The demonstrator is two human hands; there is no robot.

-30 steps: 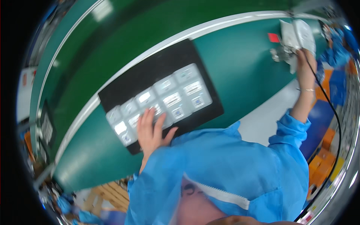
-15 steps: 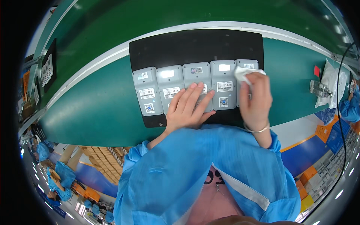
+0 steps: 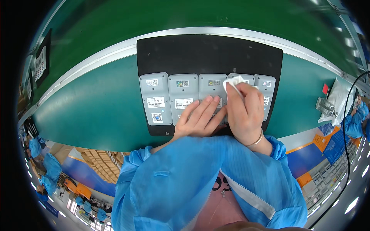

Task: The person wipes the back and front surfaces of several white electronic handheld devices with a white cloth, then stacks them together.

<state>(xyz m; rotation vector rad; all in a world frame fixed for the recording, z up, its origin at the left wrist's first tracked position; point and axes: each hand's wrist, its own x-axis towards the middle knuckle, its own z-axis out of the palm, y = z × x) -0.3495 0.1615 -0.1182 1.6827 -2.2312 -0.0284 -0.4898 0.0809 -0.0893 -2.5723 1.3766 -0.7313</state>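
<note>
Several flat grey plastic devices (image 3: 154, 88) lie side by side, labelled faces up, on a black mat (image 3: 208, 52). Each carries white stickers, printed codes and corner screw holes. My left hand (image 3: 197, 119) rests with fingers stretched out across the lower parts of the second and middle devices. In my right hand (image 3: 246, 115), a crumpled white cloth (image 3: 233, 81) is pinched between the fingers. The cloth is on the upper part of the fourth device (image 3: 249, 78), whose lower half my hand hides. Right of that hand lies the last device (image 3: 268, 84).
The mat sits on a green worktable (image 3: 96, 100) with a pale rail along its back. At the right are a metal clamp (image 3: 326, 107), a white plastic bag (image 3: 339, 101) and a black cable (image 3: 348, 127). Co-workers in blue sit beyond both table ends.
My right hand has moved the cloth left, from the last device to the fourth. My left hand stays flat on the devices. The whole view has shifted slightly.
</note>
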